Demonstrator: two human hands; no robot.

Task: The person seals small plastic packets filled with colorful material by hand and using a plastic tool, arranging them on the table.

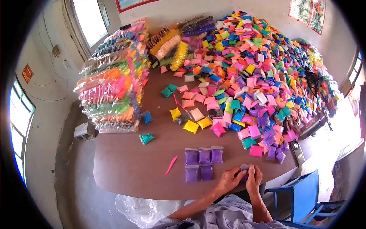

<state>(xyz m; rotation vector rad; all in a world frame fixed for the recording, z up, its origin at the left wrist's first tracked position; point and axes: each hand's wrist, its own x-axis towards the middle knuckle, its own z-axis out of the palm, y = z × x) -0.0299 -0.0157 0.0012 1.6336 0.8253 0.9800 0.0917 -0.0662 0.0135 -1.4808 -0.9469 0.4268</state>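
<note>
Near the table's front edge, my left hand (230, 179) and my right hand (253, 178) both pinch a small purple packet (244, 168) between them. My fingers cover much of its sides. Left of my hands lie several purple packets in two rows: three along the back, including the middle packet (204, 155), and two in front, including the left packet (192, 173). Each is a clear bag with purple filling. Further left a pink plastic stick (171, 165) rests on the brown table (129, 164).
A large heap of colourful packets (244, 72) covers the table's back and right. Stacked bags of packets (110, 84) stand at the back left. A teal packet (146, 139) lies before them. A blue stool (305, 191) stands right; a clear plastic bag (141, 208) hangs below the front edge.
</note>
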